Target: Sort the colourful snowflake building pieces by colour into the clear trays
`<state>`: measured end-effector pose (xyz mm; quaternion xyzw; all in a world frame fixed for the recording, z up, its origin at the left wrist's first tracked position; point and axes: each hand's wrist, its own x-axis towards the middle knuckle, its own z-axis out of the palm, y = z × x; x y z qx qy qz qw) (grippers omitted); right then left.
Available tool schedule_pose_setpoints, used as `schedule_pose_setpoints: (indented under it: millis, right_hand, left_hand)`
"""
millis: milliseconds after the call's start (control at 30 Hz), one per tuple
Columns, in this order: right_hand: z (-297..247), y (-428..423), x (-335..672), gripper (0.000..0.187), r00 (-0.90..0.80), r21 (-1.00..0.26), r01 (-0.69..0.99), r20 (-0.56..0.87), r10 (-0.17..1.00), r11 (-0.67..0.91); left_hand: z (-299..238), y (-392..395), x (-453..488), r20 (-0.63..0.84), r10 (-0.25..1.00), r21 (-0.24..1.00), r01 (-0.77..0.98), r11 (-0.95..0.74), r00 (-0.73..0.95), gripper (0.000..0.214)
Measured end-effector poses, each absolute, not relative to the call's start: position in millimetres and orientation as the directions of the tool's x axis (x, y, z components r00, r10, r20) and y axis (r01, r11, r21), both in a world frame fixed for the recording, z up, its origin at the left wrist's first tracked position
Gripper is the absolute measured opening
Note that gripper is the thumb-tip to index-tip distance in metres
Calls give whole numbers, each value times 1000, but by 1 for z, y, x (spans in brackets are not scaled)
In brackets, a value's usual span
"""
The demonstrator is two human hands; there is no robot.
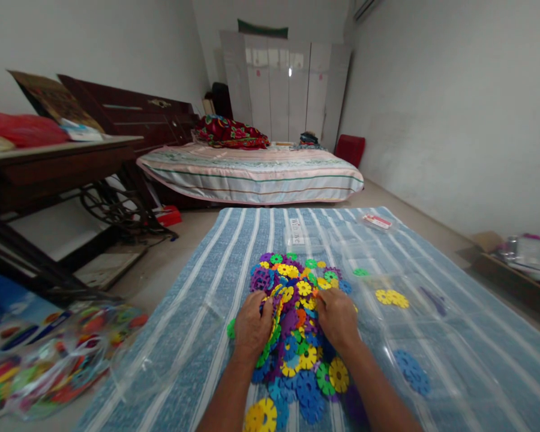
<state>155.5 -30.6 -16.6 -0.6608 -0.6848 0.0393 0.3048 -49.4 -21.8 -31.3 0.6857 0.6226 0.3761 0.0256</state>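
A heap of flat plastic snowflake discs [292, 312] in purple, yellow, blue, green and orange lies on a blue striped cloth [216, 264]. My left hand [252, 327] rests knuckles up on the heap's left side, fingers curled down into the discs. My right hand [337, 318] sits on the heap's right side, fingers also bent into the pile. What each hand's fingers close on is hidden by the discs. A few loose discs lie apart: two yellow ones [391, 297], a green one [360, 272] and a blue one [411, 371].
Clear plastic bags [387, 264] lie on the cloth to the right. A bag of colourful toys [63, 360] sits on the floor at left. A dark wooden table [49, 174] stands left, a bed [252, 171] behind, a cardboard box [513, 258] at right.
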Motion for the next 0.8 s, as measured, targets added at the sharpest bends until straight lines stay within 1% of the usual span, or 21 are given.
schedule_pose_setpoints:
  millis: [167, 400, 667, 733, 800]
  right_hand:
    - [-17, -37, 156, 28, 39, -463, 872, 384, 922, 156]
    - [-15, -42, 157, 30, 43, -529, 823, 418, 907, 205]
    - [-14, -52, 158, 27, 117, -707, 671, 401, 908, 225]
    - [-13, -54, 159, 27, 163, -786, 583, 360, 919, 205]
    - [-12, -55, 161, 26, 219, -873, 460, 288, 932, 162]
  left_hand:
    - [-33, -20, -49, 485, 872, 511, 831, -221, -66, 22]
    - [-31, -20, -48, 464, 883, 533, 817, -221, -64, 20]
    - [-30, -21, -46, 446, 891, 551, 809, -205, -78, 23]
    - [-28, -22, -46, 439, 895, 559, 805, -199, -83, 23]
    - [-26, -22, -45, 431, 898, 562, 805, -191, -88, 23]
